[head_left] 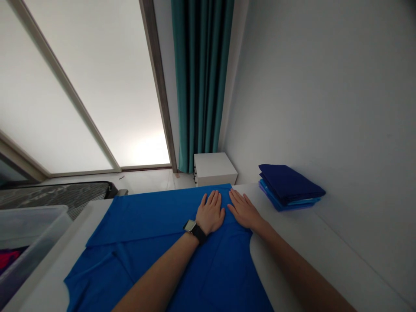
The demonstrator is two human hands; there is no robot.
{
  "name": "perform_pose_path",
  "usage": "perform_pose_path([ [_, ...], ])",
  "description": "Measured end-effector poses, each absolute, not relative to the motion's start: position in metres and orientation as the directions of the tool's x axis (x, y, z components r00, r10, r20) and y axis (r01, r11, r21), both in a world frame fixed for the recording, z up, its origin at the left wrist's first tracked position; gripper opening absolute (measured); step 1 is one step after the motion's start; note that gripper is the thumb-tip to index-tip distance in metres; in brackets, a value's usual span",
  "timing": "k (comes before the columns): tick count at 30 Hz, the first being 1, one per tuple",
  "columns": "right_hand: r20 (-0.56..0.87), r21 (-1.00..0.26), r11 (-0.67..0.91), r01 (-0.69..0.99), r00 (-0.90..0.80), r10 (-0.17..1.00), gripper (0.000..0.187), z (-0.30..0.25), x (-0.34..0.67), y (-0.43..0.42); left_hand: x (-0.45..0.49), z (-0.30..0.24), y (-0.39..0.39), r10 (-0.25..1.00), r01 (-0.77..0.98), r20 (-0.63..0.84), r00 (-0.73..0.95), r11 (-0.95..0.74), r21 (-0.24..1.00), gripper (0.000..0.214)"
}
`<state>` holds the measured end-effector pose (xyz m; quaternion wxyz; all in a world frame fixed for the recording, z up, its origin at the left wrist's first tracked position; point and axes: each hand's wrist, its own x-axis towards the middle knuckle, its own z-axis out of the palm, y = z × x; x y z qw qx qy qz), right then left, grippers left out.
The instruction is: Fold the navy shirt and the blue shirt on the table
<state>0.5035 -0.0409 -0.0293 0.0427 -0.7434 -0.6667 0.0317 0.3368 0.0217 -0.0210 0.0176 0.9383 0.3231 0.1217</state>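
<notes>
Bare forearms (159,277) end in hands (210,212) flat on smooth bright-blue cloth (143,221).

A bright blue cloth garment (143,221) lies spread flat.

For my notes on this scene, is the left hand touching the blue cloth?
Touching: the head view shows the left hand lying flat on the blue cloth, fingers spread.

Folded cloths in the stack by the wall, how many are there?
Probably 3: a navy cloth on top, a pale blue cloth beneath it, and a bright blue cloth at the bottom. Others may be hidden within the stack.
</notes>
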Motion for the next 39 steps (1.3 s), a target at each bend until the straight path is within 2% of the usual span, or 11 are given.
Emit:
perform_pose_path([
  [5,0.006,-0.084,-0.126,0.989,0.127,0.992,0.061,-0.022,0.504,-0.039,0.337,-0.017,0.022,0.626,0.612,0.186,0.757,-0.78,0.134,0.054],
  [10,0.149,-0.044,-0.072,0.996,0.078,0.986,0.056,-0.013,0.496,-0.022,0.332,-0.014,0.033,0.635,0.629,0.238,0.735,-0.769,0.111,0.056],
  [13,0.113,-0.055,-0.063,0.997,0.069,0.991,0.057,-0.017,0.49,-0.012,0.329,-0.017,0.04,0.666,0.662,0.233,0.708,-0.742,0.11,0.056],
  [18,0.035,-0.082,-0.177,0.981,0.181,0.983,0.061,-0.031,0.494,-0.007,0.326,-0.023,0.045,0.695,0.689,0.218,0.685,-0.716,0.114,0.057],
  [22,0.025,-0.079,-0.203,0.976,0.206,0.978,0.063,-0.032,0.5,-0.009,0.326,-0.024,0.044,0.693,0.689,0.227,0.684,-0.716,0.109,0.057],
  [29,0.205,0.0,-0.137,0.991,0.134,0.969,0.059,-0.025,0.481,-0.015,0.328,-0.018,0.043,0.705,0.695,0.201,0.68,-0.707,0.128,0.056],
  [34,0.071,-0.068,-0.162,0.984,0.167,0.984,0.061,-0.035,0.475,-0.016,0.327,-0.019,0.042,0.705,0.694,0.204,0.68,-0.708,0.133,0.056],
  [39,0.067,-0.063,-0.169,0.984,0.173,0.983,0.062,-0.037,0.476,-0.017,0.328,-0.023,0.044,0.699,0.689,0.224,0.679,-0.712,0.137,0.056],
])
